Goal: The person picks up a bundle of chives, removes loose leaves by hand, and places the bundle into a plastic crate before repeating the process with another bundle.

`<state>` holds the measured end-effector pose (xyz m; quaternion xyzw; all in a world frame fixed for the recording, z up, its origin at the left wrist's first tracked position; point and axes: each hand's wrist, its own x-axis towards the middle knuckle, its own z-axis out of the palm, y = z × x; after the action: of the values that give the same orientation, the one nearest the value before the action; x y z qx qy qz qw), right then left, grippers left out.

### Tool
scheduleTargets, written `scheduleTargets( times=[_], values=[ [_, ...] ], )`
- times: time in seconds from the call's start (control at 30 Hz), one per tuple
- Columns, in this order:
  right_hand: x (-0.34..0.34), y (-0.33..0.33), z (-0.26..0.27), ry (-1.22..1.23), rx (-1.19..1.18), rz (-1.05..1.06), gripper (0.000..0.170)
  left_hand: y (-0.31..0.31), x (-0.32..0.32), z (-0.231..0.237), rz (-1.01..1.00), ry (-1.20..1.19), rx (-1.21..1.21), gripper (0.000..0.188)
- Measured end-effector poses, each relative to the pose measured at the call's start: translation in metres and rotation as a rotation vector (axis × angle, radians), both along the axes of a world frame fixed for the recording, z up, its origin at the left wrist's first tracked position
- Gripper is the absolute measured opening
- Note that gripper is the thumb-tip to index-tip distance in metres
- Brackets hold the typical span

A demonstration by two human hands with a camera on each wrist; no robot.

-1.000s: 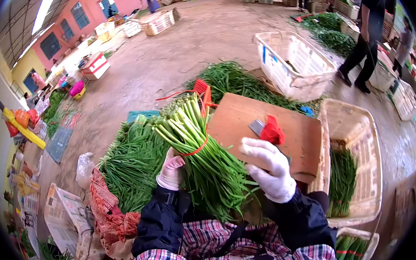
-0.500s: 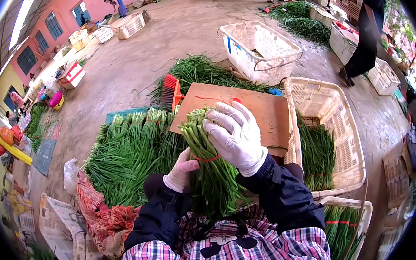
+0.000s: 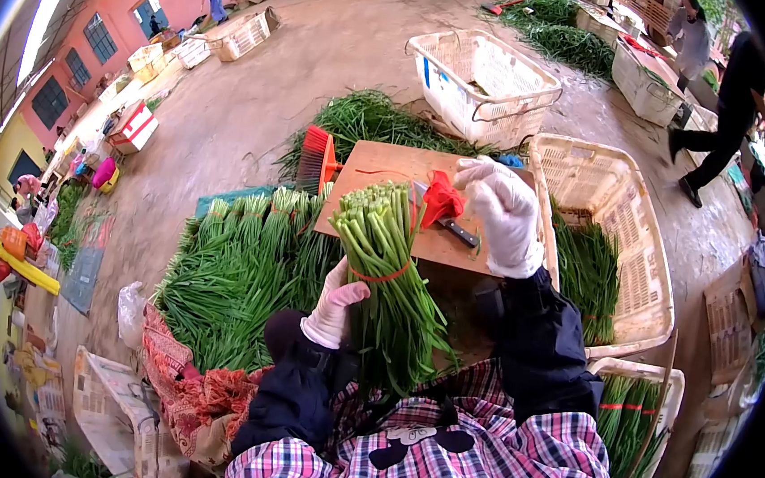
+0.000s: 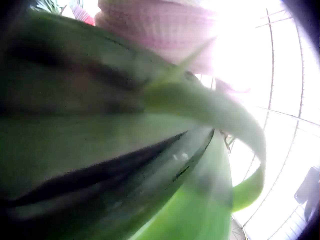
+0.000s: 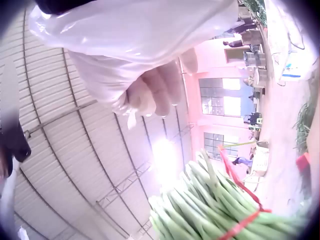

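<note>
My left hand [image 3: 334,312], in a white glove, grips a thick bunch of chives [image 3: 385,257] from its left side, thumb across the front. Pale cut stem ends point up and the green leaves hang toward my lap. A red band [image 3: 382,273] circles the stems, and its loose end stands up in the right wrist view. Blurred leaves fill much of the left wrist view. Raised to the right of the bunch, my gloved right hand [image 3: 505,217] has loosely bent fingers with nothing visible between them. Below it, a black-handled knife [image 3: 460,233] and red cloth [image 3: 442,199] lie on a brown board [image 3: 375,159].
Tied chive bunches [image 3: 241,268] are laid out at my left, beside a red broom head [image 3: 318,158]. On the right stands a white crate [image 3: 655,251] with more bunches. Another white crate [image 3: 443,91] and a loose heap of greens [image 3: 356,120] lie beyond the board. A person [image 3: 729,113] walks at far right.
My right hand came onto the stem ends of the bunch, then lifted away to the right above the knife. The left hand kept hold, and the bunch now stands more upright.
</note>
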<state>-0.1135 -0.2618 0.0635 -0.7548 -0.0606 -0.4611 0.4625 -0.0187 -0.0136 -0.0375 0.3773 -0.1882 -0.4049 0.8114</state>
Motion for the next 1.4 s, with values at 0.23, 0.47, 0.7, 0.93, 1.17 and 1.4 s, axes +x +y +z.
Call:
scheduleTargets(
  times=[0.23, 0.47, 0.7, 0.93, 1.17, 1.4],
  values=[
    [-0.001, 0.052, -0.012, 0.076, -0.480, -0.067, 0.057, -0.015, -0.006, 0.014, 0.033, -0.049, -0.010, 0.065],
    [0.014, 0.052, -0.018, 0.119, -0.490, -0.052, 0.061, -0.015, -0.011, 0.012, 0.081, -0.080, 0.055, 0.066],
    [0.015, 0.051, -0.020, 0.144, -0.402, 0.007, 0.047, -0.018, -0.017, 0.007, 0.064, -0.071, 0.086, 0.067],
    [0.043, 0.037, -0.028, -0.002, -0.200, -0.202, 0.012, -0.024, -0.027, 0.007, 0.010, -0.066, 0.107, 0.061],
    [0.018, 0.020, -0.049, 0.104, 0.301, -0.099, 0.007, -0.020, -0.017, -0.001, 0.182, -0.074, 0.163, 0.054],
    [0.008, 0.053, -0.062, 0.046, -0.202, -0.200, 0.030, -0.025, -0.018, 0.003, 0.196, -0.047, 0.132, 0.056]
  ],
)
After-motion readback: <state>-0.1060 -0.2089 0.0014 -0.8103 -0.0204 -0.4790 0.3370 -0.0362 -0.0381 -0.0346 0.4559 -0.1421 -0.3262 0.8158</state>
